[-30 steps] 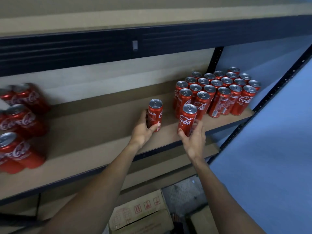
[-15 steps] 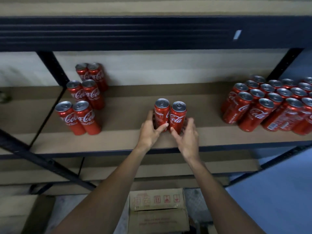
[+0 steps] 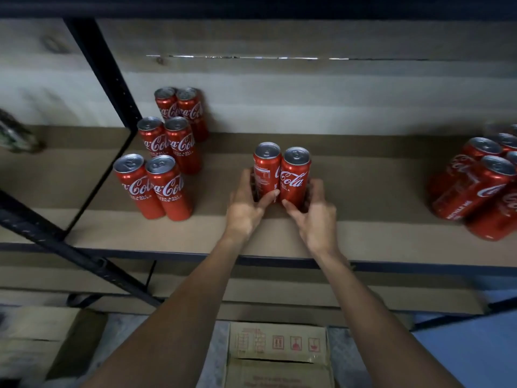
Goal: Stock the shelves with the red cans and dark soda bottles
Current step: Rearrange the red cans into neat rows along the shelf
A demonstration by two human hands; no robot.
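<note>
Two tall red cans stand side by side in the middle of the brown shelf board. My left hand is wrapped around the left can, and my right hand grips the right can; the two cans touch each other. To their left, several red cans stand upright in pairs, running toward the back wall. At the far right edge a larger cluster of red cans stands on the same shelf. No dark soda bottles are in view.
A black shelf upright and a diagonal brace cross the left side. Below the shelf, a cardboard box sits on the floor between my forearms. Another box lies at lower left. A blurred object sits on the far left shelf.
My hands carried the two cans leftward from the big right-hand cluster and brought them together at mid-shelf. My view swung left and down.
</note>
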